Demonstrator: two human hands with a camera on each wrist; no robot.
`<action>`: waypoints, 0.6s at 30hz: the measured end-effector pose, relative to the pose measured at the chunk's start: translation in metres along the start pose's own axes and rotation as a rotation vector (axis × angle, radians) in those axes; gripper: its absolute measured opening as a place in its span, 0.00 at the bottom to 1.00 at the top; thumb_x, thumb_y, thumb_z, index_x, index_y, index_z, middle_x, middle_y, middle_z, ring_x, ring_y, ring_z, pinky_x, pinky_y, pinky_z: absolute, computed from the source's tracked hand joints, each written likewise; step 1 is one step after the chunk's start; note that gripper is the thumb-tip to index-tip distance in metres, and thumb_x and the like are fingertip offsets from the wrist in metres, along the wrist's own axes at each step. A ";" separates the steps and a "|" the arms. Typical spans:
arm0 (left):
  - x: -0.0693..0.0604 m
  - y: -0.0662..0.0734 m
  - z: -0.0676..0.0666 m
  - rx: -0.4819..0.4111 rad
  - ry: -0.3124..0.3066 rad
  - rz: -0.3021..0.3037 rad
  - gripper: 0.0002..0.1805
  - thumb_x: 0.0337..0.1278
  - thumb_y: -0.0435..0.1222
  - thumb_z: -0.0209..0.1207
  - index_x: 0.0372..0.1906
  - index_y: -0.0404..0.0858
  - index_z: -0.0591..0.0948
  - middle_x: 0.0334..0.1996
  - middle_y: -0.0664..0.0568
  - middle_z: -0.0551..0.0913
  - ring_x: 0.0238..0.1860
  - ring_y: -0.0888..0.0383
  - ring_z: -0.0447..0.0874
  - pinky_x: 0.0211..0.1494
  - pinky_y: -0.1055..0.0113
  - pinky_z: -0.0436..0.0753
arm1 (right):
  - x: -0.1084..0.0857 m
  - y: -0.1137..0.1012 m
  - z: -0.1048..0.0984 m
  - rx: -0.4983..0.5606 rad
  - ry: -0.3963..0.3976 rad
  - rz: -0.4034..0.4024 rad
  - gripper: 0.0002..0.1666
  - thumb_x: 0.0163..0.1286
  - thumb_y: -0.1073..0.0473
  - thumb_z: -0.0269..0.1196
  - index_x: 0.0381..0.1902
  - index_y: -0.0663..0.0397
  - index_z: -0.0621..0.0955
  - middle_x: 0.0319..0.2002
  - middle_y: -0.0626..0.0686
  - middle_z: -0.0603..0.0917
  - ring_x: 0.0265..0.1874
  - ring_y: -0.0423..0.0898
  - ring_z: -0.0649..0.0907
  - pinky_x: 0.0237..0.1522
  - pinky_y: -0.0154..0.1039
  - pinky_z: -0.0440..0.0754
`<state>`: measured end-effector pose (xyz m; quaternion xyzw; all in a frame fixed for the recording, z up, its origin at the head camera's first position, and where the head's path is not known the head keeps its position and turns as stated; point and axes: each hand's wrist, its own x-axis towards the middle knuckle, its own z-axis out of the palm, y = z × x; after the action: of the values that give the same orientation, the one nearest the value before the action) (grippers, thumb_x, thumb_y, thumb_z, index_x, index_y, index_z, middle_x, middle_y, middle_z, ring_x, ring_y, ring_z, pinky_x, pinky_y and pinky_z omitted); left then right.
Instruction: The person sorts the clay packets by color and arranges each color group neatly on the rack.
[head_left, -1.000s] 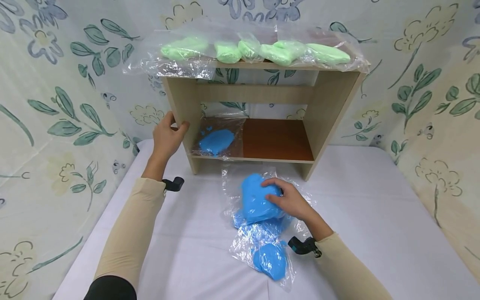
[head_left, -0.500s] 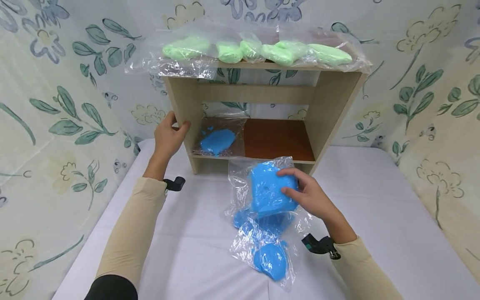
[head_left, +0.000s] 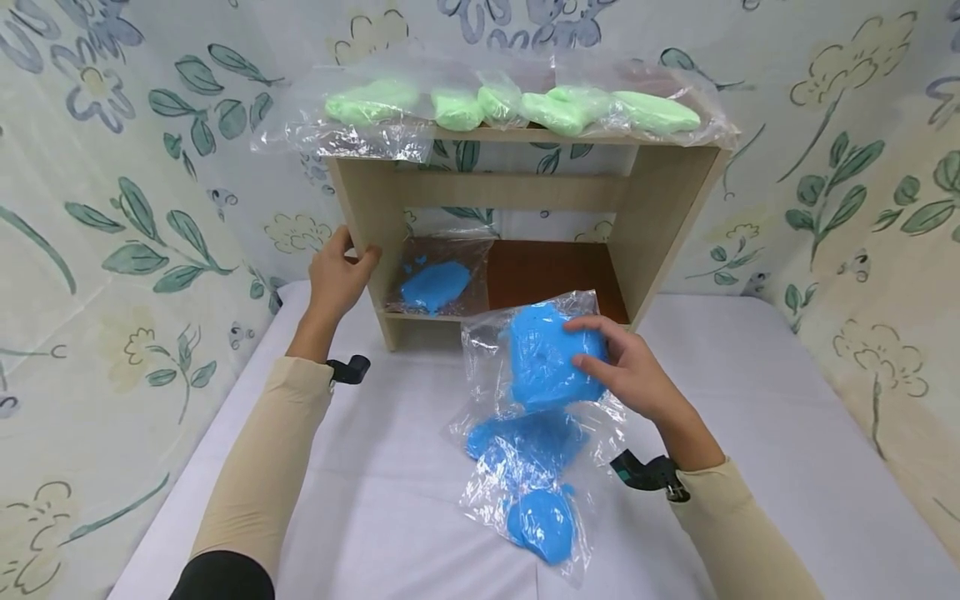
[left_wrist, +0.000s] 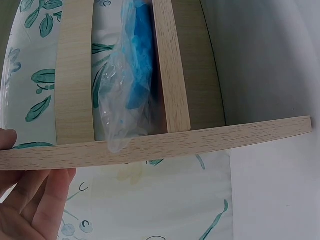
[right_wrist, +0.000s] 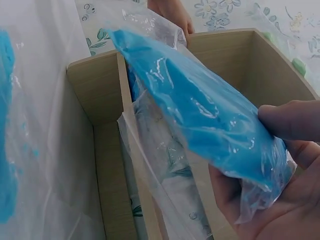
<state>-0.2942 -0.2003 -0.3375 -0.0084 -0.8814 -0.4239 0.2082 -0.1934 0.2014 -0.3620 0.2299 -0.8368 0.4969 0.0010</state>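
Observation:
My right hand pinches a clear plastic bag of blue, dough-like stuff by its right edge. The thumb lies on one face of the bag, as the right wrist view shows. This bag is raised in front of the small wooden shelf. My left hand grips the front edge of the shelf's left side panel, thumb on one side and fingers on the other. Inside, on the left of the brown board, lies another blue bag.
More blue bags lie on the white-covered table below the raised one. A row of clear bags with light green stuff rests along the shelf's top. Flower-patterned cloth hangs behind and at both sides.
My right hand has lifted the blue bag off the others, moving it up, slightly right and toward the shelf. The left hand keeps its place on the side panel.

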 end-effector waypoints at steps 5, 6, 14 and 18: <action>0.001 0.000 0.000 0.004 0.006 0.014 0.27 0.68 0.47 0.54 0.68 0.44 0.69 0.66 0.45 0.77 0.55 0.43 0.86 0.54 0.49 0.86 | 0.018 -0.014 -0.008 0.001 0.023 -0.025 0.25 0.71 0.61 0.61 0.64 0.56 0.72 0.67 0.64 0.71 0.59 0.70 0.79 0.46 0.55 0.85; 0.001 0.001 0.001 0.005 0.004 0.016 0.27 0.68 0.47 0.54 0.68 0.43 0.69 0.66 0.45 0.77 0.55 0.43 0.86 0.54 0.49 0.86 | 0.023 -0.017 -0.010 -0.003 0.026 -0.023 0.24 0.71 0.61 0.60 0.64 0.56 0.72 0.67 0.63 0.71 0.59 0.69 0.79 0.47 0.56 0.84; 0.001 0.000 0.002 0.005 0.013 0.027 0.27 0.67 0.47 0.54 0.67 0.43 0.70 0.65 0.45 0.78 0.54 0.43 0.86 0.53 0.50 0.87 | 0.069 -0.028 -0.018 -0.074 0.037 0.052 0.24 0.73 0.58 0.58 0.65 0.48 0.73 0.73 0.59 0.66 0.66 0.65 0.72 0.59 0.64 0.77; 0.001 -0.001 0.001 0.000 0.014 0.030 0.27 0.67 0.47 0.55 0.67 0.43 0.70 0.65 0.45 0.78 0.54 0.43 0.86 0.52 0.49 0.87 | 0.094 -0.030 -0.014 -0.046 0.034 0.089 0.22 0.75 0.57 0.55 0.66 0.47 0.73 0.74 0.57 0.65 0.64 0.62 0.71 0.62 0.64 0.77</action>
<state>-0.2958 -0.1999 -0.3382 -0.0186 -0.8798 -0.4207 0.2206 -0.2688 0.1648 -0.3089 0.1841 -0.8571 0.4811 -0.0016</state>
